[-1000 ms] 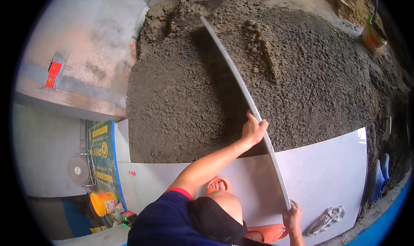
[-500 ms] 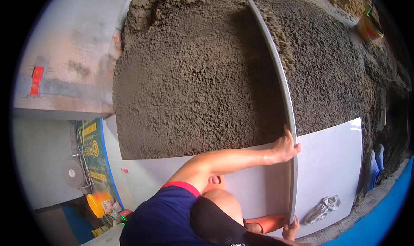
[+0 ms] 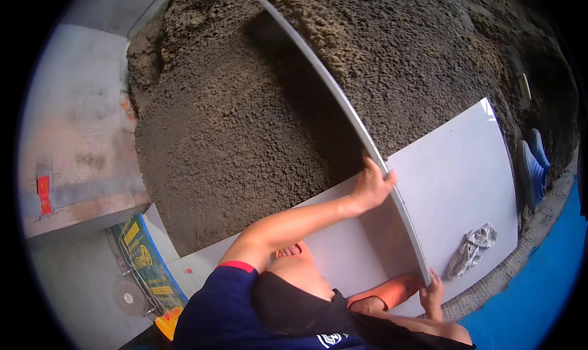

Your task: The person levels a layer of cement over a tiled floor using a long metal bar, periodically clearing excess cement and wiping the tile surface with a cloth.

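Observation:
A long pale bar (image 3: 334, 86), seen edge-on, reaches from near my feet across the rough grey-brown mortar bed (image 3: 226, 129). Whether it is a bar or the top edge of a panel, I cannot tell. My left hand (image 3: 372, 184) grips it where it crosses the edge of the light grey floor tiles (image 3: 456, 160), the thumb on its right side. Around its near end, my right hand (image 3: 432, 293) is closed. A broad dark shadow lies along the bar's left side. Loose mortar is heaped to the right of its far part.
A crumpled grey-white plastic bag (image 3: 471, 249) lies on the tile right of the bar. Blue shoes (image 3: 533, 169) stand beyond that tile. A wall with a red strip (image 3: 44, 195) bounds the left. A green-and-yellow printed sheet (image 3: 149, 255) and a round disc (image 3: 130, 298) are lower left.
The view has turned, so the scene appears rotated. The bar has shifted left along the tile edge, with both hands still on it.

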{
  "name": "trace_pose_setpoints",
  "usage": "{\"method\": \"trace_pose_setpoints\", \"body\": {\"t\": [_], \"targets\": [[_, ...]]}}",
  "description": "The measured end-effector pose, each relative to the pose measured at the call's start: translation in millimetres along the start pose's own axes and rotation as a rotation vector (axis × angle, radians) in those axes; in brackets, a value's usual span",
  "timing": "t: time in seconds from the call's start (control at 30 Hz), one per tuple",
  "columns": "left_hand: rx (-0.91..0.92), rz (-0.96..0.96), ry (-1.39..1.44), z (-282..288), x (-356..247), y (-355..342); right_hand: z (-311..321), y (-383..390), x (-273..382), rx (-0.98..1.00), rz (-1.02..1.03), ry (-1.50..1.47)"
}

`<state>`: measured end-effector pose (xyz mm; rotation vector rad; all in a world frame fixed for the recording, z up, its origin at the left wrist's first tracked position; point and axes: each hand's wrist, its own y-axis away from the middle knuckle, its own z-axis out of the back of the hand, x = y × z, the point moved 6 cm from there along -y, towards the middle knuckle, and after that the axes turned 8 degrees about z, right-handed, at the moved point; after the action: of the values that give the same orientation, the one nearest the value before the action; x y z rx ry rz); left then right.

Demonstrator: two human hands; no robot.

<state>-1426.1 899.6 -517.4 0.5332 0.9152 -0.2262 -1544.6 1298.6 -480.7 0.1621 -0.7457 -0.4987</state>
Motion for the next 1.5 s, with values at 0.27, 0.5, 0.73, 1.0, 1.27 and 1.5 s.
{"method": "trace_pose_setpoints", "body": {"t": [0.27,0.5,0.73,1.0,1.27,1.5], "targets": [[0.229,0.032,-0.141,-49,-46,-25,9,4,-4,-0.112,-0.030,-0.025],[0.186,0.165,-0.102,12,-62,-68,19,-53,19,-0.078,0.061,-0.016],[-0.073,0.327,-0.172,55,-5,-64,17,-86,29,-0.014,0.080,-0.048],[-0.088,0.018,-0.142,28,-91,-176,6,-152,48,-0.174,-0.026,-0.123],[-0.139,-0.049,-0.167,-31,-75,-118,15,-87,11,-0.200,0.031,-0.091],[0.062,-0.116,-0.106,-95,-86,-8,-16,44,-36,-0.179,0.010,0.124]]}}
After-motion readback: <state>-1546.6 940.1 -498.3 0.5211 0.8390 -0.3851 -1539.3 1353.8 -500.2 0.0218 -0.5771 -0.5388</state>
